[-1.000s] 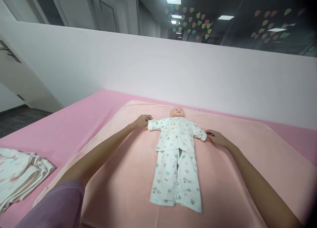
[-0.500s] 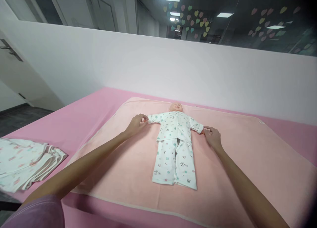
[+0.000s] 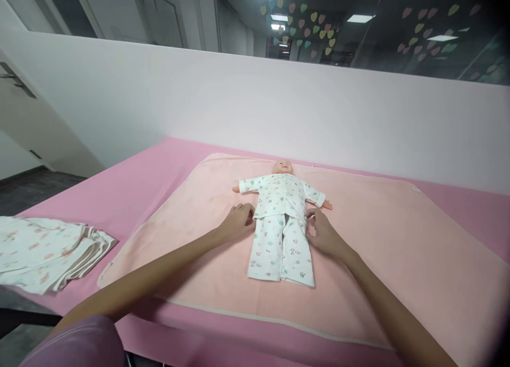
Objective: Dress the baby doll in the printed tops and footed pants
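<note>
A baby doll (image 3: 282, 167) lies on its back, arms spread, its bare hands showing past the cuffs. It wears a white printed long-sleeved top (image 3: 281, 194) over matching trousers (image 3: 266, 250); the trouser legs lie flat and no feet show. My left hand (image 3: 240, 221) is at the left side of the doll's waist, fingers bent and a little apart from the thumb, tips by the top's hem. On the opposite side my right hand (image 3: 324, 234) has thumb and fingers apart, tips at the trousers' edge just below the hem.
Under the doll is a peach blanket (image 3: 370, 261) on a pink padded table (image 3: 139, 170). Folded printed cloths (image 3: 48, 253) lie at the table's left edge. A white wall (image 3: 279, 107) with a window above it borders the far side.
Both my hands have left the doll's hands and moved down and inward to the sides of its waist. The doll's hands are now uncovered.
</note>
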`<action>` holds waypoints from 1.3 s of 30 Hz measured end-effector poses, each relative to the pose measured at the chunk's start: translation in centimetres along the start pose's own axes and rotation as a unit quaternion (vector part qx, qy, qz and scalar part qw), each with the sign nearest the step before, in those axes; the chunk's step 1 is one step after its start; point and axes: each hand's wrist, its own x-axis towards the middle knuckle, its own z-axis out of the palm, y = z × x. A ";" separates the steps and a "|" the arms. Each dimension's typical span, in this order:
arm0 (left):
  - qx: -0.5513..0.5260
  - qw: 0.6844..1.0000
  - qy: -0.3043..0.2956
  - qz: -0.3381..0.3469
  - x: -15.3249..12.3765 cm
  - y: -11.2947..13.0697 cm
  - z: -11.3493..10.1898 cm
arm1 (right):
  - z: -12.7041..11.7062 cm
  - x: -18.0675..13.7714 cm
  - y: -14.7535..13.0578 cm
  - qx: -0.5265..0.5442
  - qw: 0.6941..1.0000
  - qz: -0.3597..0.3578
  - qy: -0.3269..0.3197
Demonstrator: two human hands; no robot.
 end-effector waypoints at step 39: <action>-0.434 0.829 -0.247 -0.253 -9.9 6.1 -4.1 | -0.5 -10.4 -6.8 0.375 0.861 0.322 -0.117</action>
